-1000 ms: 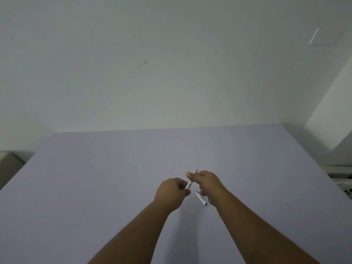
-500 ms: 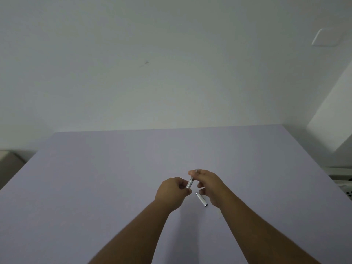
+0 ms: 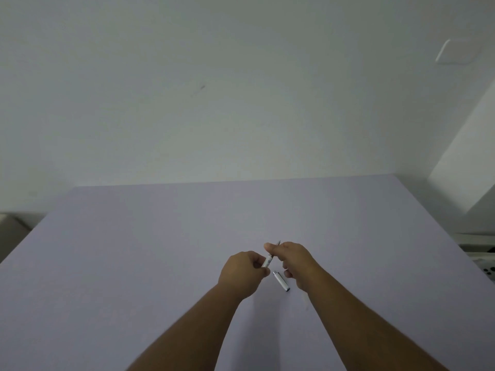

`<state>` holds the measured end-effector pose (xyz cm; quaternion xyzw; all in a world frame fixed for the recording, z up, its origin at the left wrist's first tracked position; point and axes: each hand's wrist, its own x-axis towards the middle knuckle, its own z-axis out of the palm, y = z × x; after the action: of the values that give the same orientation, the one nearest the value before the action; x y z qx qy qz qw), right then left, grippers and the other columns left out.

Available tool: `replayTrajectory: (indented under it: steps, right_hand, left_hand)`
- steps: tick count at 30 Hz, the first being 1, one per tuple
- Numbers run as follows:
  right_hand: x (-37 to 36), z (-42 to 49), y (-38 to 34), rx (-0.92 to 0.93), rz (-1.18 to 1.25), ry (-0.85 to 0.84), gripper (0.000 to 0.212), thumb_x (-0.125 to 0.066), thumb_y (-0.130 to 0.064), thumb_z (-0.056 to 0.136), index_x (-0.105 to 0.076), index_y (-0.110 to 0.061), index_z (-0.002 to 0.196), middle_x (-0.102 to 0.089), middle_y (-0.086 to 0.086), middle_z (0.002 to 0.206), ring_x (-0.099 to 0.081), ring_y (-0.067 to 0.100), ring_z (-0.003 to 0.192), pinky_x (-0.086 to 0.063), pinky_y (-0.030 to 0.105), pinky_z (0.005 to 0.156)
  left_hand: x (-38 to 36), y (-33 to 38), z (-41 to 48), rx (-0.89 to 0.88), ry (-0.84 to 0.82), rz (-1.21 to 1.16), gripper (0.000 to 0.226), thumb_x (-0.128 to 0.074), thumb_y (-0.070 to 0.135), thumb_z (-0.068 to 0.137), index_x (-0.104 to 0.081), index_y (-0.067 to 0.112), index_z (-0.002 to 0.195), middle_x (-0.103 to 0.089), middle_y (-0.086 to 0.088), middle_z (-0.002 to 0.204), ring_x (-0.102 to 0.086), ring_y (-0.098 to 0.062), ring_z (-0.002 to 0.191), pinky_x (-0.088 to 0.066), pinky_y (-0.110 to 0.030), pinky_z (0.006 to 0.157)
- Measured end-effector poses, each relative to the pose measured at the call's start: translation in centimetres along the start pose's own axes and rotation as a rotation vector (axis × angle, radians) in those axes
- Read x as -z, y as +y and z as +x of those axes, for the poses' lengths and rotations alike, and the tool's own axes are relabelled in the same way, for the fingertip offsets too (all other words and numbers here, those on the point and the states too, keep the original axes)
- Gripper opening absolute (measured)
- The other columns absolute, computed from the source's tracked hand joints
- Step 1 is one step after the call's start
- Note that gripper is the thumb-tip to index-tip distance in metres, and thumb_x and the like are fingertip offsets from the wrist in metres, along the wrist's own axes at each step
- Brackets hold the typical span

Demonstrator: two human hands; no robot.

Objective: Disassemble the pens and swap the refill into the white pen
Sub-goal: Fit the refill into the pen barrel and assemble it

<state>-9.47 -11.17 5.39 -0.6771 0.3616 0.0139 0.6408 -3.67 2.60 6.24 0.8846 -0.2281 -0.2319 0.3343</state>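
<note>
From where I stand, no lettering, label, brand or number can be read anywhere; the pen (image 3: 268, 261) has a faint pattern, too small to make out.

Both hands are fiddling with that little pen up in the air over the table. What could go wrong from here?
1. Both the left hand and the right hand pinch the white pen above the table; a small part could slip out and roll away.
2. The loose pen piece lies right under the hands and might get knocked by a wrist.
3. The pen's thin tip pokes past the right fingers and could bend.
</note>
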Motion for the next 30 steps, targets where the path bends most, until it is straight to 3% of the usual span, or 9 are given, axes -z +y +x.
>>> replayTrajectory:
  steps: [5, 9, 14, 20, 23, 25, 27, 30]
  right_hand:
    - [0.0, 0.0, 0.4, 0.037, 0.152, -0.085, 0.014, -0.068, -0.033, 0.082, -0.068, -0.019, 0.082, -0.059, 0.000, 0.081, -0.044, 0.015, 0.065, -0.042, 0.026, 0.057]
    - [-0.3, 0.4, 0.3, 0.079, 0.033, -0.035, 0.022, -0.069, -0.036, 0.081, -0.068, -0.016, 0.072, -0.061, 0.001, 0.074, -0.047, 0.015, 0.058, -0.047, 0.033, 0.067]
    - [-0.8, 0.7, -0.2, 0.036, -0.040, 0.009, 0.022, -0.071, -0.036, 0.080, -0.066, -0.015, 0.075, -0.064, 0.000, 0.075, -0.053, 0.016, 0.060, -0.053, 0.038, 0.080]
    - [-0.4, 1.4, 0.0, -0.031, -0.003, -0.072, 0.028, -0.071, -0.038, 0.079, -0.070, -0.011, 0.089, -0.066, 0.003, 0.085, -0.049, 0.017, 0.067, -0.049, 0.033, 0.072]
    - [0.2, 2.8, 0.8, -0.052, 0.036, 0.059, 0.031, -0.064, -0.037, 0.085, -0.068, -0.010, 0.098, -0.066, 0.001, 0.087, -0.051, 0.016, 0.066, -0.047, 0.030, 0.066]
    - [0.7, 3.7, 2.0, -0.003, -0.207, 0.163, 0.026, -0.060, -0.029, 0.087, -0.068, -0.006, 0.097, -0.068, 0.004, 0.085, -0.055, 0.019, 0.066, -0.047, 0.028, 0.065]
    - [0.6, 4.3, 3.3, 0.041, -0.550, 0.193, 0.023, -0.055, -0.021, 0.087, -0.068, -0.003, 0.094, -0.071, 0.011, 0.092, -0.060, 0.025, 0.079, -0.045, 0.029, 0.072]
    - [-0.2, 5.1, 5.3, 0.038, -0.731, 0.147, 0.020, -0.055, -0.019, 0.085, -0.067, -0.006, 0.094, -0.070, 0.013, 0.099, -0.065, 0.028, 0.093, -0.049, 0.028, 0.074]
  left_hand:
    - [0.0, 0.2, 0.1, 0.000, 0.007, 0.008, 0.020, -0.064, 0.031, 0.083, -0.066, 0.022, 0.100, -0.058, 0.012, 0.075, -0.054, -0.009, 0.064, -0.047, -0.023, 0.063]
    - [-0.2, 0.1, 0.0, -0.005, 0.038, 0.053, 0.019, -0.062, 0.030, 0.084, -0.067, 0.021, 0.100, -0.059, 0.009, 0.075, -0.054, -0.009, 0.068, -0.041, -0.021, 0.060]
    - [-0.6, -0.2, 0.0, 0.014, 0.074, 0.062, 0.016, -0.061, 0.030, 0.085, -0.067, 0.022, 0.098, -0.059, 0.009, 0.072, -0.054, -0.009, 0.065, -0.040, -0.021, 0.057]
    - [-0.3, -0.6, 0.6, 0.086, -0.020, 0.003, 0.017, -0.065, 0.031, 0.080, -0.067, 0.024, 0.095, -0.058, 0.013, 0.071, -0.057, -0.008, 0.064, -0.049, -0.022, 0.057]
    - [-0.4, -1.2, 0.8, 0.149, -0.043, -0.092, 0.014, -0.068, 0.031, 0.077, -0.066, 0.027, 0.091, -0.060, 0.013, 0.073, -0.058, -0.005, 0.064, -0.046, -0.019, 0.050]
    - [-0.6, -1.8, 0.9, 0.187, -0.051, -0.147, 0.014, -0.069, 0.029, 0.076, -0.067, 0.028, 0.090, -0.063, 0.011, 0.074, -0.061, -0.007, 0.067, -0.050, -0.021, 0.052]
    - [-0.8, -2.4, 1.1, 0.226, -0.055, -0.211, 0.014, -0.071, 0.027, 0.075, -0.068, 0.028, 0.089, -0.066, 0.008, 0.078, -0.064, -0.012, 0.072, -0.057, -0.026, 0.059]
    - [-1.2, -3.1, 1.5, 0.267, -0.054, -0.279, 0.011, -0.072, 0.025, 0.074, -0.068, 0.028, 0.083, -0.068, 0.004, 0.081, -0.067, -0.017, 0.078, -0.060, -0.035, 0.074]
